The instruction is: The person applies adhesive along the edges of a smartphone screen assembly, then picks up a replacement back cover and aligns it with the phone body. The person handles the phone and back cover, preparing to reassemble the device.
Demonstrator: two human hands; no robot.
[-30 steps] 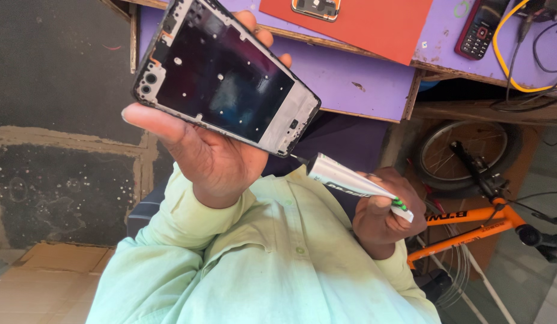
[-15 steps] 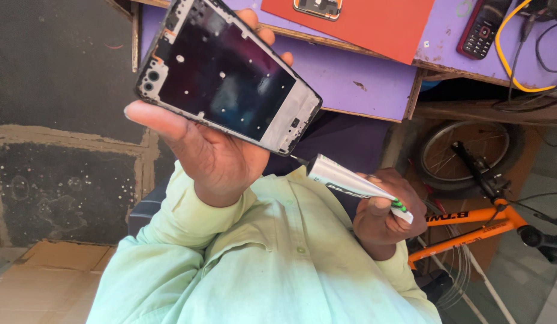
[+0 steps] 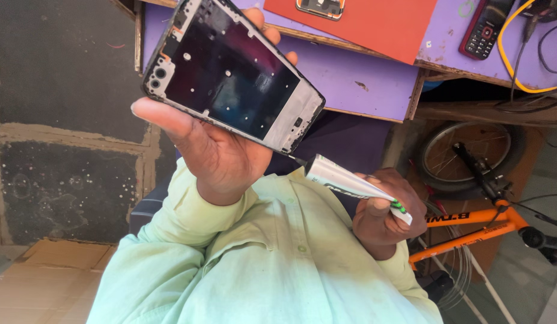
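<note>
Below the tabletop (image 3: 374,78) front edge, over my lap | my left hand (image 3: 215,153) grips a bare phone frame (image 3: 230,72), tilted | my right hand (image 3: 383,210) clenches a white glue tube (image 3: 350,183), its nozzle almost touching the frame's lower corner | orange bicycle (image 3: 470,228) beside me

Two hands are showing: the left hand (image 3: 221,159) is gripping one phone frame (image 3: 230,72), the right hand (image 3: 380,210) one glue tube (image 3: 350,183). Above the frame, one purple table (image 3: 362,78) is carrying one red mat (image 3: 380,24), one keypad phone (image 3: 485,27), one yellow cable (image 3: 506,57). Right of the frame, one orange bicycle (image 3: 476,222) is standing.
</note>
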